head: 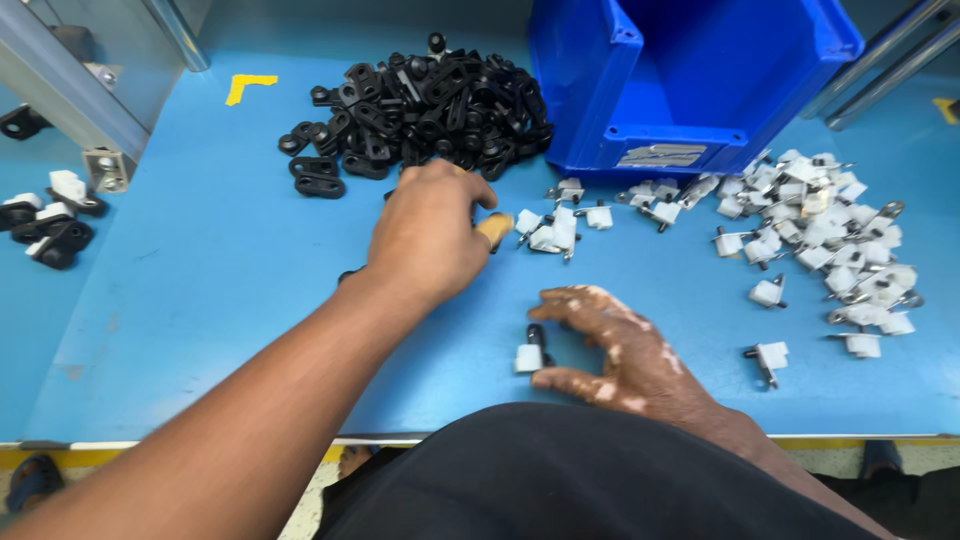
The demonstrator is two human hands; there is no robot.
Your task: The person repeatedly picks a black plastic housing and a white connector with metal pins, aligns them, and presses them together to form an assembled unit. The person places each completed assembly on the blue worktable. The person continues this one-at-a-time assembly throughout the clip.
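Observation:
My left hand (430,235) reaches over the blue table toward the near edge of a pile of black plastic clips (425,110), fingers curled; what they hold is hidden. My right hand (610,350) rests low on the table, thumb and fingers pinching a small assembled piece (531,350), a white block joined to a black clip. A few white blocks with metal pins (552,230) lie just right of my left fingers.
A blue plastic bin (690,75) stands at the back right. A spread of white pin blocks (830,240) lies to its right front. Assembled black-and-white pieces (50,225) sit at the left by a metal frame post (105,170). The table's front edge (200,440) is near.

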